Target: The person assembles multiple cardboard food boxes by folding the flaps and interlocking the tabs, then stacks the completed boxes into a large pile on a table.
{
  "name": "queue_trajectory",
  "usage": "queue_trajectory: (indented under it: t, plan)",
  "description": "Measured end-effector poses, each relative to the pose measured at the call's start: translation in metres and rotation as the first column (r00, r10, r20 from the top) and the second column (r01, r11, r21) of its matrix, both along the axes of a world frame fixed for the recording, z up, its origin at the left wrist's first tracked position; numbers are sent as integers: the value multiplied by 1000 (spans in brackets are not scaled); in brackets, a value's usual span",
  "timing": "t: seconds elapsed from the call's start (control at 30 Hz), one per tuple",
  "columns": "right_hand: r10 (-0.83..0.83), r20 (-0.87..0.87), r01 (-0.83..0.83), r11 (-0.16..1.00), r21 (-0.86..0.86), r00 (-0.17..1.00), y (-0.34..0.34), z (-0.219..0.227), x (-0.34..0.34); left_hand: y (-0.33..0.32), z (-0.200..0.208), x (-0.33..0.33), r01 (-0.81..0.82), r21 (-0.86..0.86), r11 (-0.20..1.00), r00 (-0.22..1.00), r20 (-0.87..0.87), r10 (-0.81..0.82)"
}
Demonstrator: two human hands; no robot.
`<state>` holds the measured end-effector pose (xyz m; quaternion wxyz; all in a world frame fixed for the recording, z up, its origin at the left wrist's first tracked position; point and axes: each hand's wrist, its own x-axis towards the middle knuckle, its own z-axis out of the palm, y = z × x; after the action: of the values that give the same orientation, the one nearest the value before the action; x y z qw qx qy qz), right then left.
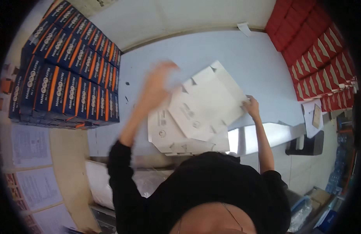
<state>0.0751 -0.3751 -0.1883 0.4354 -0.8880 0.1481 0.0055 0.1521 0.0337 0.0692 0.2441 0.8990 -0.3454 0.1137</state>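
Note:
A flat white carton blank [211, 101] with small notches and faint printed marks lies tilted over the worktable. My right hand [250, 107] pinches its right edge. Below it, nearer to me, one or more similar flat blanks [159, 132] rest at the table's front edge, partly covered. My left hand [159, 85] is raised just left of the upper blank, smeared by motion. Its fingers are too blurred to read, and I cannot tell whether it touches the blank.
Dark blue and orange boxes [71, 85] are stacked high at the left of the pale table [149, 50]. Red and cream boxes [317, 62] form a stack at the right. A small white paper slip [244, 29] lies by the back wall.

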Motion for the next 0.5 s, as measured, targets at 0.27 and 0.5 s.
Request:
queue_trajectory:
  t: [0.27,0.5]
  plan:
    - [158,49,-159,827,539,986,89,137,-74,-83,-199,-124,12,-281,960,716,-668,-205]
    - [339,521,-330,937,-114,783,89,146,-82,-72,-167,-110,-745,-423,516,-35,-747,-664]
